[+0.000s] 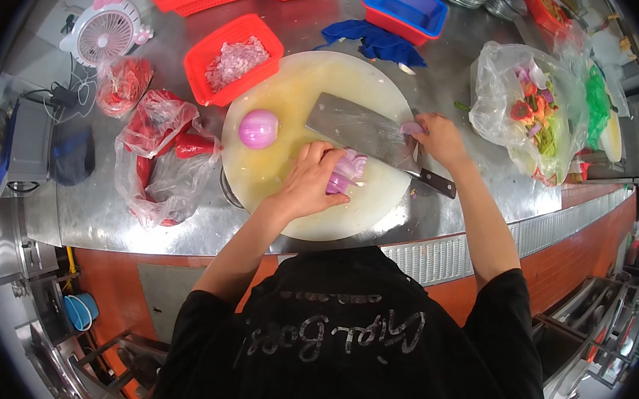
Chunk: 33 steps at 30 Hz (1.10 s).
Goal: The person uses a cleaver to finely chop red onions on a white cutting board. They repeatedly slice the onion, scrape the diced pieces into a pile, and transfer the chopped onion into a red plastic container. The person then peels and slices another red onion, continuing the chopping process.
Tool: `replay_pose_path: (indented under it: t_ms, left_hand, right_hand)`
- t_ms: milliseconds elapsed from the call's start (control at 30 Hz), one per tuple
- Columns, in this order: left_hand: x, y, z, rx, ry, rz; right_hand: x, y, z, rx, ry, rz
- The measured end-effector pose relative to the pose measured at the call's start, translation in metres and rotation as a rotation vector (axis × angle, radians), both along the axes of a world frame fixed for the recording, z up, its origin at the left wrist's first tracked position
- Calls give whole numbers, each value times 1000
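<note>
My left hand (310,183) grips a cut piece of red onion (347,171) on the round cutting board (317,224); thin slices show along its right side. A thin piece of onion (412,128) is pinched between the fingers of my right hand (439,138), above the board's right edge. Flat on the board lies a cleaver (359,129), its dark handle (438,183) sticking out over the right rim, below my right hand. Left of the blade sits a peeled red onion (258,129) with a rounded, glossy top.
A red basket (194,71) holding chopped onion overlaps the board's upper left. Bagged red peppers (160,147) lie at left, near a pink-and-white fan (105,30). At right is a plastic bag (490,100) of vegetable scraps. A blue cloth (374,39) and nested blue-and-red baskets (405,9) are beyond the board.
</note>
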State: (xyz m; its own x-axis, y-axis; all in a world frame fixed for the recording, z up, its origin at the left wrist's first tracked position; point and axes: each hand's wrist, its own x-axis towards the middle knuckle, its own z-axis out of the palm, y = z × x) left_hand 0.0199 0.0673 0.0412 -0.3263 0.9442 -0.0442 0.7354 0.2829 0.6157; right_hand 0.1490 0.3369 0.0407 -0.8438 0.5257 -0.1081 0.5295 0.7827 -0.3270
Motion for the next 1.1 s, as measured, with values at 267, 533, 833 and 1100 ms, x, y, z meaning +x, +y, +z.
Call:
replay_pose_path:
  t_ms: [267,533,833,1100]
  left_hand:
    - [0,5,-5,21,71,20]
    - [0,5,0,-44,40,-5]
    - [6,-10,-24,205,-41,-20]
    - [9,-18,-14,167,52,-44]
  right_hand:
    - [-6,-34,25,-338,177,-69]
    - [-18,-83,-9,-492,280,0]
    - [-20,-102,6,-102,194,406]
    - [-44,-87,18,111,-79,687]
